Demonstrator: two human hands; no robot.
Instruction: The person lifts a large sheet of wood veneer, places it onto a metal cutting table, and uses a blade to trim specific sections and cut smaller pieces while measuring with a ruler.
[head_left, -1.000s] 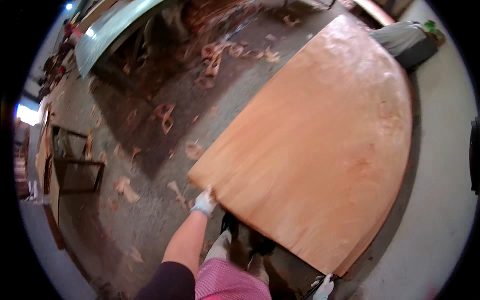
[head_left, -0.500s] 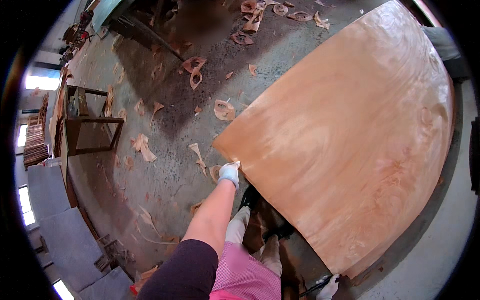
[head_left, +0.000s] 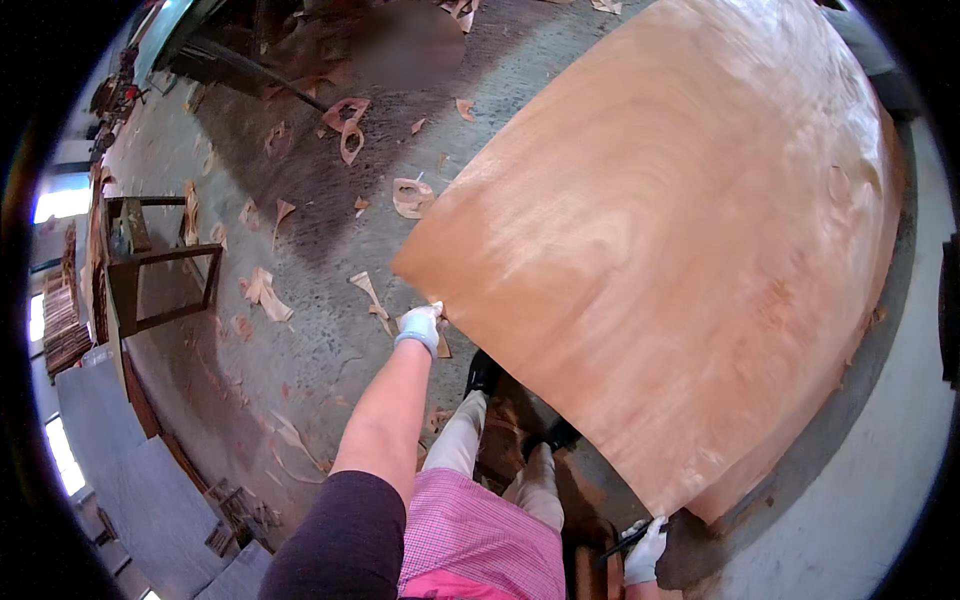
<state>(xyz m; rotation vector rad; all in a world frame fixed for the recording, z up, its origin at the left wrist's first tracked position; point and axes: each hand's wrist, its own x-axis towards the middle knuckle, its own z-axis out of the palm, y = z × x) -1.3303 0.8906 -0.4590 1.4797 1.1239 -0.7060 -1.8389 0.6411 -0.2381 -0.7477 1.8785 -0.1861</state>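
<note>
A large, thin sheet of tan wood veneer (head_left: 640, 260) spreads in front of me, its swirling grain shiny toward the far right. My left hand (head_left: 420, 326), in a white glove, pinches its near edge close to the left corner. At the near right corner, my right hand (head_left: 645, 552), also gloved in white, closes on the sheet's edge. A thin black tool (head_left: 625, 538) sticks out leftward from that same hand; its kind I cannot make out. Below the near right edge, more veneer (head_left: 735, 490) shows.
Veneer scraps, some with holes (head_left: 412, 198), litter the grey floor (head_left: 330, 250). On the left stand a dark wooden frame stand (head_left: 165, 260) and grey panels (head_left: 140, 480). A dark structure with a slanting bar (head_left: 255, 70) is at the far left. My shoes (head_left: 483, 372) are beside the sheet.
The sheet's near edge and both gripping hands sit higher in view, and its left corner lies further left. The floor scraps have shifted left and up in the picture.
</note>
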